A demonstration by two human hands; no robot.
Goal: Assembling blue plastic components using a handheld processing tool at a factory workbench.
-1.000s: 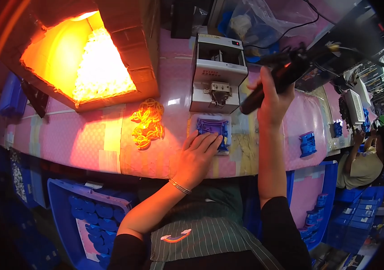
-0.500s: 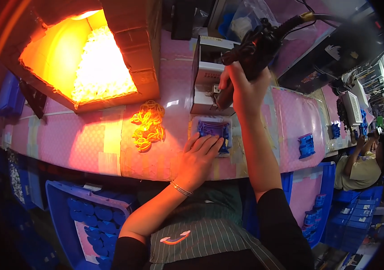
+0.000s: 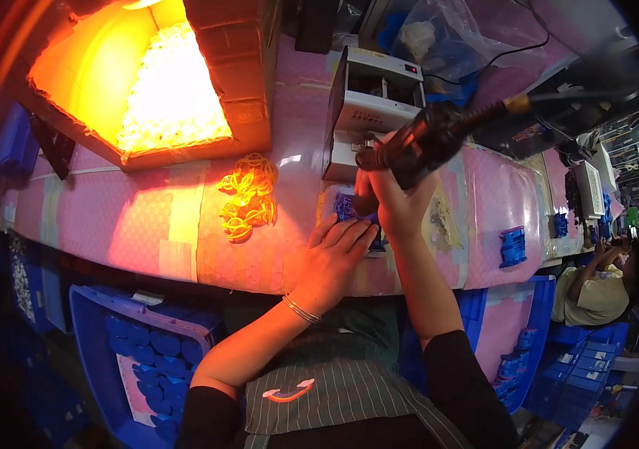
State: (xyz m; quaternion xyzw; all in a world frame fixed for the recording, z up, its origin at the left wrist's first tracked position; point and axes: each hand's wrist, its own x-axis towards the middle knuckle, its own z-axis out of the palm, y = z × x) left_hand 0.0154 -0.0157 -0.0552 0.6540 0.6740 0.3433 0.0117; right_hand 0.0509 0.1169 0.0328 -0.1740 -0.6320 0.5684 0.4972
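Note:
My right hand [image 3: 403,206] is wrapped around a black electric screwdriver [image 3: 433,141], with the lower end of the tool over a blue plastic part [image 3: 344,205]. Whether its bit touches the part is hidden by the hand and the tool. My left hand [image 3: 325,262] presses on the near side of that same part, its fingers slightly bent over the edge and the thumb out of sight. Just behind the part stands a white screw feeder [image 3: 370,118] with a dark open top.
A cardboard box [image 3: 239,93], brightly lit inside, stands at the left. Near it lie tangled yellow rings [image 3: 248,200]. Another blue part [image 3: 513,247] sits to the right. Blue bins [image 3: 86,340] with blue pieces flank my lap. A person [image 3: 592,292] sits at the far right.
My right hand has brought the screwdriver from the screw feeder down toward me, over the blue part. The left hand stays on the part. The whole view has shifted slightly.

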